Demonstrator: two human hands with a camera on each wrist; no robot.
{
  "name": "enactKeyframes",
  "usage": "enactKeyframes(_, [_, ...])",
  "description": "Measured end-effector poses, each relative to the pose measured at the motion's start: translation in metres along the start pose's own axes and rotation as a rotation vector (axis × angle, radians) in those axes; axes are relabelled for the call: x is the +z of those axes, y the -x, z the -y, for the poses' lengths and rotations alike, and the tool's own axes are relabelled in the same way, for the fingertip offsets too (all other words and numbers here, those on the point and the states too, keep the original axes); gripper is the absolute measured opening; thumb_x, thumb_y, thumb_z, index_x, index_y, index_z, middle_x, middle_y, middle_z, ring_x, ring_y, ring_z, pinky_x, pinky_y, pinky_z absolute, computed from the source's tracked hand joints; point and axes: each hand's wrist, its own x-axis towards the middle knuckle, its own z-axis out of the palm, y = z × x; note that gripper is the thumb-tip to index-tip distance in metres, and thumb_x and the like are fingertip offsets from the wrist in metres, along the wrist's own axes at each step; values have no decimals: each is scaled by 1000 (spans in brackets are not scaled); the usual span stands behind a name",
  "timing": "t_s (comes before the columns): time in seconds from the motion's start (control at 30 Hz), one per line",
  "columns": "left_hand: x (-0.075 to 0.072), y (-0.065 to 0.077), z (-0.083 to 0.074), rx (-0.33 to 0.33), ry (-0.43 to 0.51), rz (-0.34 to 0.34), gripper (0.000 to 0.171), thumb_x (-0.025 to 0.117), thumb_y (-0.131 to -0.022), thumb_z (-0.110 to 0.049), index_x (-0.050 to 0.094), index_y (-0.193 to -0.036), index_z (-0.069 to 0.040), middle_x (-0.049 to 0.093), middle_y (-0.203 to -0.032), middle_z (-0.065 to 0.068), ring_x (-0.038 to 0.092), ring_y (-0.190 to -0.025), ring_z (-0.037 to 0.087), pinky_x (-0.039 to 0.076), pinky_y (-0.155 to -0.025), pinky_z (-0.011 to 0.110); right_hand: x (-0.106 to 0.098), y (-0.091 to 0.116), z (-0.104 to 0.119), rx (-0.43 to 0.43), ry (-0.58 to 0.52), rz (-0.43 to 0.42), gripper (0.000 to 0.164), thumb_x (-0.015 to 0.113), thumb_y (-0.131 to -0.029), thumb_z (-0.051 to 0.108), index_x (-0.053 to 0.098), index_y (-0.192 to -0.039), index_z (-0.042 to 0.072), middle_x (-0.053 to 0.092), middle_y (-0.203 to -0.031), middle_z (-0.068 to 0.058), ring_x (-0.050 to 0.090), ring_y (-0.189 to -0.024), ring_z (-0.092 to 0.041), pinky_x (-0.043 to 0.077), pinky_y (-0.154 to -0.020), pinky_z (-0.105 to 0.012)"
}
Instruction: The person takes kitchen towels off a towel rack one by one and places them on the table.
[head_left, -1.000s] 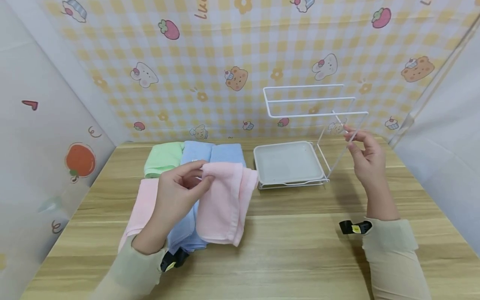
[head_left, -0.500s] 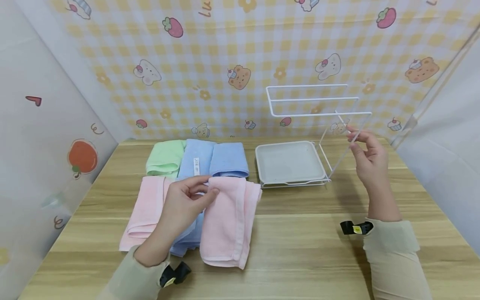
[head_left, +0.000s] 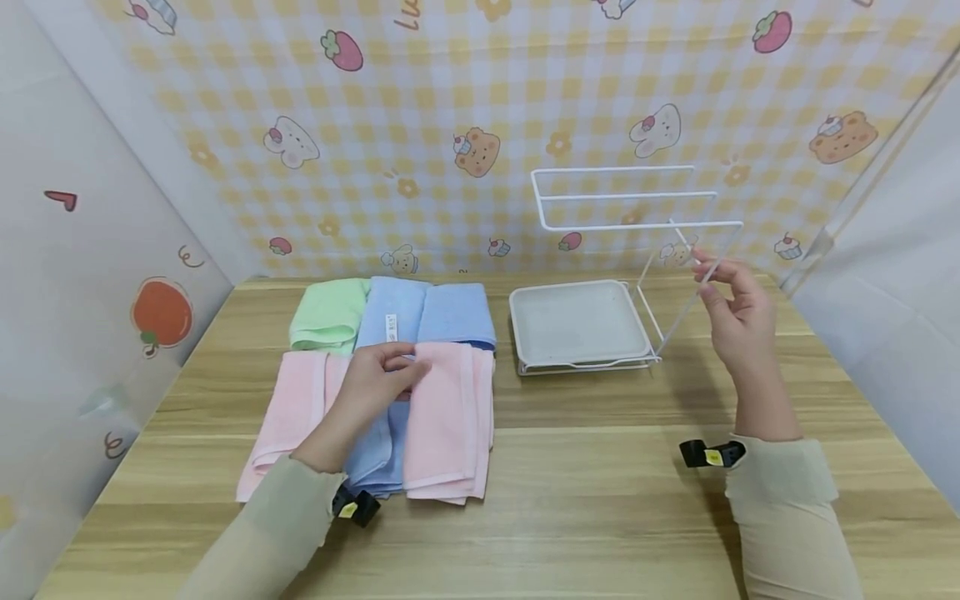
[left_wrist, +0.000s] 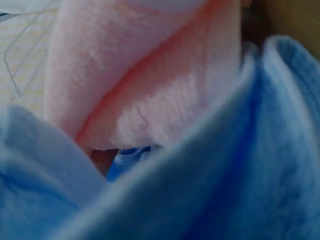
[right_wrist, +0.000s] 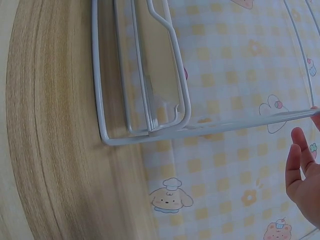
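Observation:
My left hand [head_left: 371, 383] pinches the top left corner of a folded pink towel [head_left: 446, 425], which lies partly over a blue towel [head_left: 375, 454]. Pink and blue cloth fill the left wrist view, blurred and close, hiding most of that hand's fingers. On the right, my right hand [head_left: 742, 325] grips an upright side wire of a white wire rack [head_left: 637, 226]. In the right wrist view, its thumb and fingers [right_wrist: 294, 162] are at the wire near the right edge. A shallow pale tray [head_left: 577, 321] sits in the rack's base.
Behind the pinched towel lie a green towel [head_left: 330, 312], a blue towel with a white label [head_left: 392, 304] and another blue towel [head_left: 457, 312]. A second pink towel [head_left: 292, 400] lies at the left. A patterned cloth [head_left: 420, 125] backs the wooden table [head_left: 600, 500].
My left hand first brought the pink towel lower and nearer, then slightly left and back, onto the blue one. The right hand has kept its hold on the rack.

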Motion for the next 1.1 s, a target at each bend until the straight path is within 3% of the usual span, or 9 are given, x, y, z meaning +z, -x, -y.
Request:
enactKeyframes(0.13, [0,-9,7,-31,-3,37,54,67,-95,-18,50,-140,6,66,-125,26,70,-80,9,61,-76,30,0,-1,2,5,-9,-2,14,54,-95,-11,60,-107,-15,69,-123,5,59,-119,-11,51,-77,-10])
enactKeyframes(0.33, [3,-18,16,-21,-21,52,48,66,-96,-14,52,-136,8,70,-115,25,69,-79,9,61,-73,30,1,-1,4,5,-1,-5,16,55,-95,-11,63,-108,-12,69,-123,6,60,-112,-8,51,-76,-10])
enactKeyframes(0.57, [10,-19,20,-16,-116,50,40,68,-94,-12,55,-128,5,73,-96,17,64,-68,8,59,-63,28,1,-2,4,15,-45,-14,18,55,-93,-13,64,-108,-11,70,-121,7,60,-107,-11,52,-74,-10])
enactKeyframes(0.83, [5,-19,20,0,-103,89,33,69,-93,-10,52,-118,3,73,-87,12,62,-66,8,57,-61,27,-1,0,4,15,-67,7,18,61,-95,-3,64,-111,-9,70,-123,8,62,-109,-7,52,-77,-10])
enactKeyframes(0.97, [1,-16,19,21,-104,138,42,71,-91,-9,50,-125,3,74,-91,13,64,-70,9,58,-66,26,-2,1,4,30,-22,13,20,60,-95,-3,63,-113,-10,69,-125,9,60,-107,-7,52,-76,-10])
enactKeyframes(1.1, [-4,-7,16,72,-150,179,56,75,-87,-7,47,-135,-1,71,-112,20,70,-88,21,59,-74,31,-5,1,3,21,-15,17,22,60,-94,-5,63,-115,-11,70,-126,9,60,-105,-6,49,-66,-7])
